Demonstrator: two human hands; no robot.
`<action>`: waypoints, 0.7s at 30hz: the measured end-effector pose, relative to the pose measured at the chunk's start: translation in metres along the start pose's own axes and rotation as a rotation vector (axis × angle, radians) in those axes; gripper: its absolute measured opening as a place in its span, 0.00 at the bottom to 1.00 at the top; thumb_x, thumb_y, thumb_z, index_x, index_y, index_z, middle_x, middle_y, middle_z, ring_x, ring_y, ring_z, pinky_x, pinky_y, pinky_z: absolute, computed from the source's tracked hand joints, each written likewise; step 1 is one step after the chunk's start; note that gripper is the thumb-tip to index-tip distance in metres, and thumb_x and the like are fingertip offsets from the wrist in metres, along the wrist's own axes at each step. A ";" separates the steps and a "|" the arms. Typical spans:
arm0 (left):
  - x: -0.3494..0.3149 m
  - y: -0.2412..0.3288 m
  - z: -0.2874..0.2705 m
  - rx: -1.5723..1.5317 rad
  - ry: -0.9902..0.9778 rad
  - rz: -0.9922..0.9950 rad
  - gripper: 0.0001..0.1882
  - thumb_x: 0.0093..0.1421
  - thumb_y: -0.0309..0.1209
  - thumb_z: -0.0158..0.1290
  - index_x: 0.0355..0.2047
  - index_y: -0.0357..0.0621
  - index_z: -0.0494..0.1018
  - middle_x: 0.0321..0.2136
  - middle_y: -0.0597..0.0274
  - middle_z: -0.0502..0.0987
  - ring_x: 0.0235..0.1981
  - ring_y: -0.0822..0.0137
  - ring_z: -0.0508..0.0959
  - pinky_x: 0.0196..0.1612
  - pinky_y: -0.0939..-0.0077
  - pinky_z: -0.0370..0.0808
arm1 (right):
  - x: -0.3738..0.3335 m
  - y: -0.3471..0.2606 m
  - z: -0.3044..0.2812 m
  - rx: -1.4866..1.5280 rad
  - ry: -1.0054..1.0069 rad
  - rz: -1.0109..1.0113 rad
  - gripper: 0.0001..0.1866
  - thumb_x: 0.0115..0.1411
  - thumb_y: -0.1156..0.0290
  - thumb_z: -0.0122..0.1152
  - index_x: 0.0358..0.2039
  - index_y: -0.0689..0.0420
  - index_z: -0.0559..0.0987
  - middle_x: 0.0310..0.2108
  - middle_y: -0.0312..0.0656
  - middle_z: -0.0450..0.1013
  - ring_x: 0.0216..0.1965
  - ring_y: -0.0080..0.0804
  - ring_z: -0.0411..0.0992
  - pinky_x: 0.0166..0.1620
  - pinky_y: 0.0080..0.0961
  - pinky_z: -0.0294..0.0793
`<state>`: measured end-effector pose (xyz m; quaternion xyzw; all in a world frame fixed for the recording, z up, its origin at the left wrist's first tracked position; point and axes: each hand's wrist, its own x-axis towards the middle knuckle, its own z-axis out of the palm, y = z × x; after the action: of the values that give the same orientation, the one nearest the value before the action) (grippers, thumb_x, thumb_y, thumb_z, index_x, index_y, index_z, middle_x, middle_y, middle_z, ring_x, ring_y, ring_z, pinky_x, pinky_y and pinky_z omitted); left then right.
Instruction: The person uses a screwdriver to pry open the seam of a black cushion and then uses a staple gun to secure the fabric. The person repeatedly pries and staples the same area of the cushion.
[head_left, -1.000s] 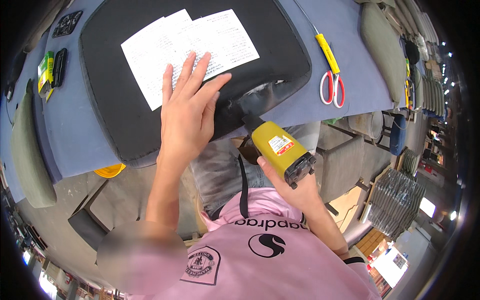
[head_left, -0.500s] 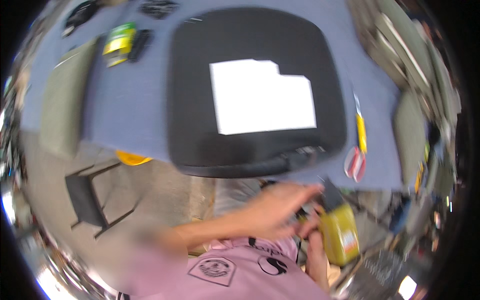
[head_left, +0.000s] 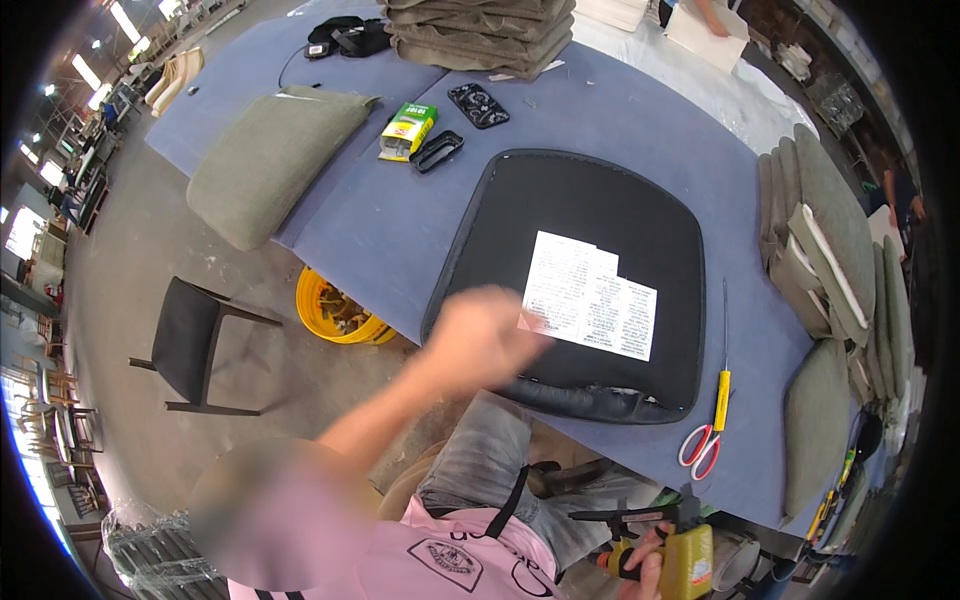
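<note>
A black padded chair seat [head_left: 590,205] lies underside up on the blue-covered table. On it is a white sheet of printed labels [head_left: 590,300] with a stepped upper edge. My left hand [head_left: 480,338] reaches over the seat's near left part, beside the labels' left edge. Motion smears its fingers, so I cannot make out whether they grip anything. Low at the right, beside the table's near edge, my right hand [head_left: 648,568] has its fingers wrapped round a yellow and black hand tool [head_left: 688,560]. The tool's exact kind is unclear.
Red-and-white scissors [head_left: 700,450] and a yellow-handled screwdriver [head_left: 722,400] lie right of the seat. Grey-green cushions [head_left: 822,240] are stacked at the right, another cushion [head_left: 275,160] lies left. A green-yellow packet [head_left: 408,132] sits behind. A yellow bucket [head_left: 312,305] and black chair [head_left: 190,335] stand left.
My left hand has moved from beside the tool up over the chair seat. The view has swung, bringing more of the table and workshop in. The right hand stays with the tool.
</note>
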<state>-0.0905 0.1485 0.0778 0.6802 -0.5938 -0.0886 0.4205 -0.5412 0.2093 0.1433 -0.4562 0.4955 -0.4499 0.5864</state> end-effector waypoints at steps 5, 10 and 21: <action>0.140 -0.192 -0.079 0.420 0.605 -0.389 0.12 0.74 0.37 0.65 0.49 0.44 0.89 0.50 0.50 0.90 0.51 0.44 0.91 0.55 0.49 0.86 | 0.002 0.021 0.010 -0.279 -0.076 -0.080 0.38 0.71 0.62 0.83 0.70 0.71 0.74 0.30 0.43 0.78 0.26 0.35 0.74 0.35 0.41 0.82; 0.171 -0.289 -0.090 0.499 0.577 -0.702 0.13 0.71 0.42 0.68 0.49 0.50 0.89 0.56 0.52 0.86 0.56 0.40 0.89 0.59 0.41 0.85 | 0.004 0.031 0.016 -0.456 -0.089 -0.197 0.34 0.70 0.64 0.84 0.67 0.69 0.76 0.32 0.44 0.79 0.28 0.36 0.76 0.36 0.40 0.82; 0.145 -0.294 -0.109 0.471 0.592 -0.800 0.15 0.71 0.48 0.68 0.48 0.54 0.92 0.52 0.49 0.92 0.54 0.42 0.91 0.58 0.42 0.87 | 0.010 0.038 0.004 -0.548 -0.094 -0.325 0.28 0.68 0.66 0.86 0.60 0.66 0.82 0.35 0.45 0.82 0.32 0.40 0.80 0.38 0.37 0.82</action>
<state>0.2331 0.0542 0.0020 0.9243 -0.1492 0.0889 0.3397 -0.5338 0.2069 0.1047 -0.6904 0.4915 -0.3660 0.3844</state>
